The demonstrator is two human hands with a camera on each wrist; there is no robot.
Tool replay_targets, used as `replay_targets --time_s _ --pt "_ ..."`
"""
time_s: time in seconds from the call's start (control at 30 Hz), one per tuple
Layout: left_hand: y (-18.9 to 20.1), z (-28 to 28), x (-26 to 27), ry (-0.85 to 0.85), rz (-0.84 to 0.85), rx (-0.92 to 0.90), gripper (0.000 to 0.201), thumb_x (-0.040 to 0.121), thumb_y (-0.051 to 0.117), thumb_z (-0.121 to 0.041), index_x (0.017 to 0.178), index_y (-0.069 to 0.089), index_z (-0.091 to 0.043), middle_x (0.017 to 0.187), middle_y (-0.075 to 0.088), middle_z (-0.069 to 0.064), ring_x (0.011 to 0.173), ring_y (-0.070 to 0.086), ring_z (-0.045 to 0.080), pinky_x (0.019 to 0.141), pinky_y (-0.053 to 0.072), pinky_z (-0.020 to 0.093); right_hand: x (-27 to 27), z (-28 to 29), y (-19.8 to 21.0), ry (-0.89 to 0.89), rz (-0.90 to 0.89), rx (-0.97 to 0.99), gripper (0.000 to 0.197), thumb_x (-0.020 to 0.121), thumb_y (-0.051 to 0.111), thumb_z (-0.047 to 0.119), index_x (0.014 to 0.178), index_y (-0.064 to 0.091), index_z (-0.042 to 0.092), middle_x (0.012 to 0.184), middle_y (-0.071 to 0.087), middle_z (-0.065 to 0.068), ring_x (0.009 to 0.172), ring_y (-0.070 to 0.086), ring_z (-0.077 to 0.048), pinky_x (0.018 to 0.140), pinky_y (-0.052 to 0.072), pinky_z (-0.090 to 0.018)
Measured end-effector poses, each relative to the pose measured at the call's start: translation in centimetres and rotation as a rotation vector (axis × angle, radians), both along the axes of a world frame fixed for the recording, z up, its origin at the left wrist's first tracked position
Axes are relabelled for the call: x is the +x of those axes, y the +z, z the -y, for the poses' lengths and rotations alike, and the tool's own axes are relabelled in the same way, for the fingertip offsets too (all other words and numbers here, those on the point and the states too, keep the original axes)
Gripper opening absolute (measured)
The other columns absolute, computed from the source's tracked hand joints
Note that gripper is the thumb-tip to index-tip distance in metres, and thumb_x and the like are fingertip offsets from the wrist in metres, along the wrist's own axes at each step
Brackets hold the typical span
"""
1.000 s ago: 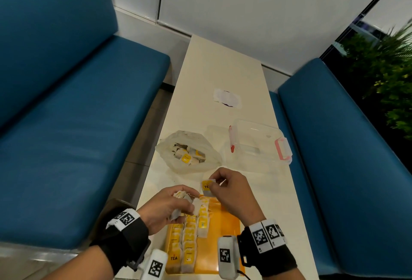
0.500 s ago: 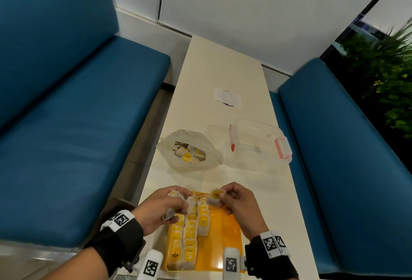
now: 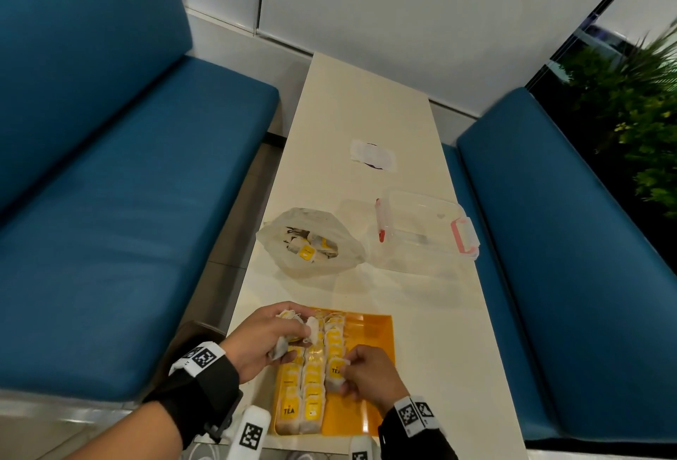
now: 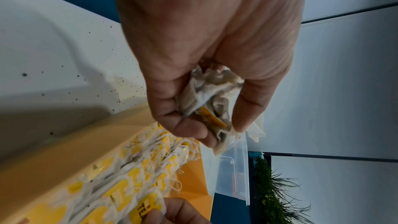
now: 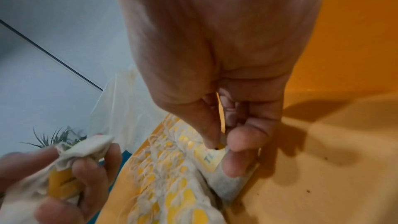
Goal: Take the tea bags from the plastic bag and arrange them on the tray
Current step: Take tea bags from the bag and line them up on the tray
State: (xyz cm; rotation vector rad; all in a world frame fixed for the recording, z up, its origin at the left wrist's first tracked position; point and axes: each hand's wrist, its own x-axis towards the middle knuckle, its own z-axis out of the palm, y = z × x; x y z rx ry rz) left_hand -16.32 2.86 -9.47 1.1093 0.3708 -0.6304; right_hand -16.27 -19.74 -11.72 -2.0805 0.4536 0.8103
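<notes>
Blue benches flank the pale surface where my right hand (image 3: pixel 368 373) pinches one yellow-tagged tea bag (image 3: pixel 335 373) onto the orange plastic tray's (image 3: pixel 379 327) third row; my left hand (image 3: pixel 262 340) clutches a bunch (image 3: pixel 293 327); beyond both, the clear plastic bag (image 3: pixel 311 241) holds a few more.
</notes>
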Motion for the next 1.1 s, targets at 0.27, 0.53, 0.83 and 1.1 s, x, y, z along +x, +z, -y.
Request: replay_targets --time_s 0.27,0.53,0.83,1.1 --pt "0.2 0.3 0.0 -0.005 -0.006 0.01 0.025 0.087 0.071 -0.003 0.11 0.072 -0.012 0.101 0.075 0.012 0.088 0.071 0.021 0.068 0.054 0.032 0.1 -0.7 -1.2 -0.076 0.059 0.004 0.009 0.088 0.063 0.003 0.091 0.057 0.01 0.073 0.07 -0.011 0.057 0.07 -0.024 0.056 0.058 -0.033" --pt "0.4 0.3 -0.2 -0.003 -0.009 0.013 0.024 0.088 0.071 -0.004 0.11 0.073 -0.013 0.103 0.075 0.014 0.09 0.072 0.022 0.068 0.053 0.032 0.4 -1.3 -0.9 -0.083 0.102 -0.062 0.013 0.085 0.062 0.004 0.086 0.055 0.014 0.074 0.07 -0.01 0.056 0.069 -0.024 0.064 0.061 -0.043" --pt "0.8 0.6 -0.2 0.028 0.102 0.03 0.023 0.084 0.079 -0.012 0.106 0.072 -0.012 0.094 0.074 0.012 0.085 0.07 0.021 0.068 0.055 0.03 0.5 -2.6 5.2 0.015 0.373 0.21 0.011 0.086 0.068 0.007 0.096 0.067 0.012 0.085 0.067 -0.004 0.066 0.07 -0.019 0.054 0.051 -0.029" --pt "1.3 1.4 0.0 0.048 0.207 0.096 0.012 0.087 0.076 -0.006 0.099 0.076 -0.008 0.098 0.075 0.017 0.084 0.073 0.025 0.074 0.059 0.035 0.9 -3.5 5.8 -0.018 0.403 0.246 0.012 0.082 0.077 0.013 0.092 0.07 0.01 0.078 0.073 -0.005 0.07 0.072 -0.023 0.055 0.051 -0.027"
